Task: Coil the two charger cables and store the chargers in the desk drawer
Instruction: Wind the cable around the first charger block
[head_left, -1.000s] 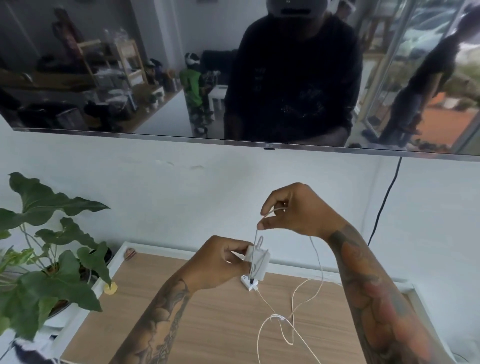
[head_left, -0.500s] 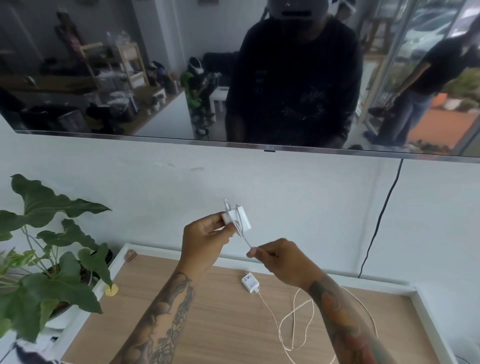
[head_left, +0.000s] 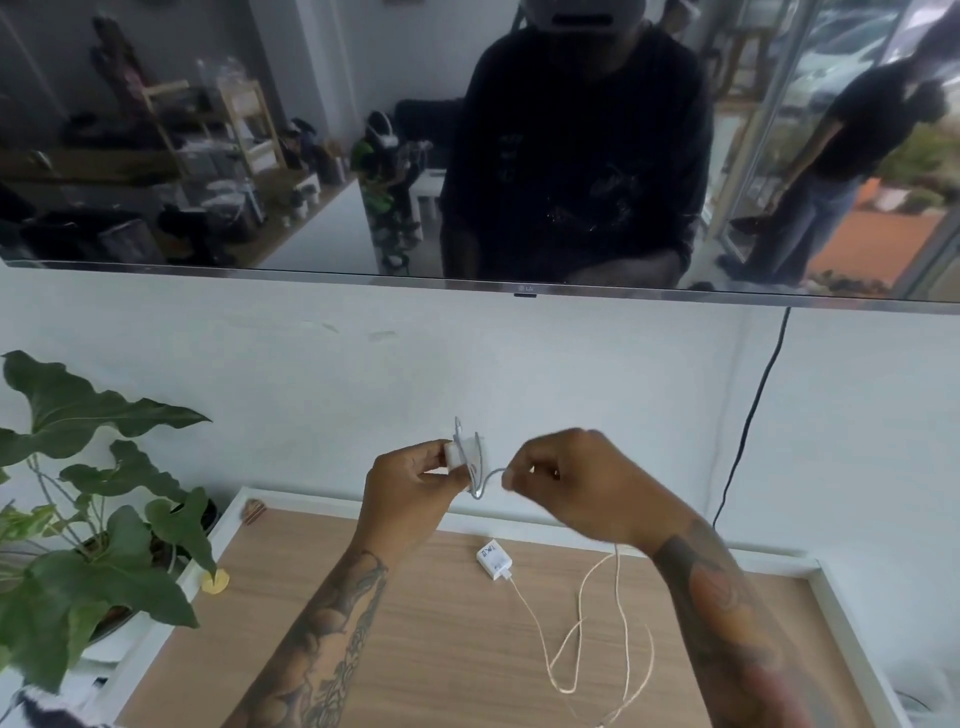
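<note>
My left hand (head_left: 410, 486) pinches a small white charger block (head_left: 464, 451) held up in front of the wall, with turns of white cable wrapped round it. My right hand (head_left: 576, 483) is level with it, just to the right, fingers closed on that cable (head_left: 488, 480), which bends in a short loop between the two hands. A second white charger (head_left: 493, 558) lies on the wooden desk top (head_left: 415, 649) below. Its pale cable (head_left: 576, 639) trails in loose loops toward the front right. No drawer is in view.
A leafy potted plant (head_left: 88, 525) stands at the desk's left edge. A small yellow disc (head_left: 215, 581) and a brown object (head_left: 253, 510) lie near the white rim. A wall-mounted screen (head_left: 467, 145) hangs above, and a black cord (head_left: 748, 421) runs down the wall.
My right hand has swung from above the block, to below it, and back up to its right side, carrying the cable round. The left hand lifted the block off the desk area.
</note>
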